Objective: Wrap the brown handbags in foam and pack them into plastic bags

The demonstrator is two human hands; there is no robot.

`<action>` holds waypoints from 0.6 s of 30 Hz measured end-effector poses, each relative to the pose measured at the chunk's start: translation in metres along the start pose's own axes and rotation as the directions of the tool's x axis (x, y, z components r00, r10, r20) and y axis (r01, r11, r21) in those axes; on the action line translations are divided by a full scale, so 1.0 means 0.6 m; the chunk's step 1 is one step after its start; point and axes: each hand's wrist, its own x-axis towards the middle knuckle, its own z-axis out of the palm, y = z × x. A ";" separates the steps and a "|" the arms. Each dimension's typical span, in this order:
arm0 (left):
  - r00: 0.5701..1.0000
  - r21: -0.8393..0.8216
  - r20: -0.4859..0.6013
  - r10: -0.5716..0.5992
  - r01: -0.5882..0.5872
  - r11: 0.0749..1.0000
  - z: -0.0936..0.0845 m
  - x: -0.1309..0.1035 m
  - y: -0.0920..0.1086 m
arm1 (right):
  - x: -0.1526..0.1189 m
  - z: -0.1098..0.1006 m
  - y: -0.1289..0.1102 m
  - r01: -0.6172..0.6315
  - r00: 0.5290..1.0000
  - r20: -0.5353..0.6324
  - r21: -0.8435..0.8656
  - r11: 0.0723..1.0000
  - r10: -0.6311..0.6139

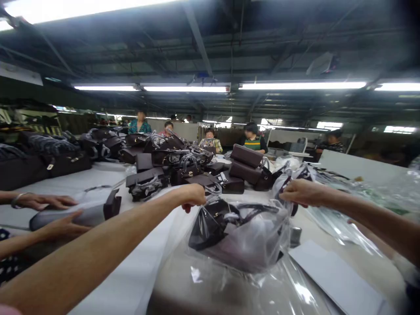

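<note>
A dark brown handbag [210, 227] sits inside a clear plastic bag [256, 258] on the table in front of me. My left hand [192, 194] is closed on the upper left edge of the plastic. Across from it, my right hand [300, 192] grips the upper right side of the same plastic bag. Between my two hands the plastic is held up and spread around the handbag. White wrapping shows through it over the handbag's front and handles.
At left, a co-worker's hands [65, 223] rest on another wrapped handbag [95, 208]. Piled dark handbags [187, 168] cover the table's far side. White sheets [337, 275] lie at front right, with clear plastic bags [341, 223] beyond. Several people sit or stand across the table.
</note>
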 end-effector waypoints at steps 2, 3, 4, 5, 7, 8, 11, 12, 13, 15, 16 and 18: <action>0.999 -0.014 0.042 -0.016 0.017 1.000 0.034 0.015 -0.004 | -0.006 0.021 -0.013 0.028 0.997 -0.074 -0.104 0.994 -0.036; 0.998 -0.025 0.052 -0.021 0.022 0.999 0.045 0.020 -0.007 | -0.010 0.028 -0.023 0.066 0.986 -0.142 -0.141 0.988 -0.086; 0.998 -0.038 0.056 -0.024 0.026 0.999 0.053 0.024 -0.009 | -0.015 0.034 -0.035 0.130 0.969 -0.191 -0.158 0.979 -0.159; 0.998 -0.051 0.054 -0.026 0.029 0.998 0.057 0.027 -0.011 | -0.020 0.038 -0.048 0.212 0.947 -0.210 -0.153 0.965 -0.242; 0.999 -0.076 0.039 -0.024 0.027 0.997 0.060 0.030 -0.013 | -0.027 0.047 -0.074 0.380 0.913 -0.124 -0.089 0.921 -0.389; 0.999 -0.088 0.029 -0.019 0.021 0.996 0.059 0.030 -0.013 | -0.028 0.052 -0.085 0.438 0.898 -0.019 -0.035 0.898 -0.439; 1.000 -0.119 -0.015 0.011 -0.013 0.993 0.053 0.028 -0.008 | -0.021 0.066 -0.104 0.367 0.857 0.323 0.164 0.916 -0.402; 0.999 -0.127 -0.034 0.025 -0.029 0.992 0.050 0.028 -0.006 | -0.017 0.068 -0.106 0.292 0.840 0.403 0.227 0.929 -0.363; 0.998 -0.133 -0.055 0.038 -0.045 0.990 0.046 0.027 -0.005 | -0.013 0.066 -0.105 0.222 0.834 0.443 0.278 0.935 -0.330; 0.993 -0.144 -0.096 0.062 -0.075 0.987 0.035 0.027 -0.005 | -0.005 0.051 -0.097 0.150 0.845 0.446 0.331 0.932 -0.295; 0.991 -0.150 -0.116 0.071 -0.088 0.985 0.029 0.026 -0.006 | -0.001 0.039 -0.092 0.154 0.849 0.435 0.337 0.929 -0.298; 0.986 -0.160 -0.147 0.080 -0.104 0.982 0.014 0.022 -0.007 | 0.002 0.011 -0.079 0.172 0.860 0.407 0.337 0.926 -0.308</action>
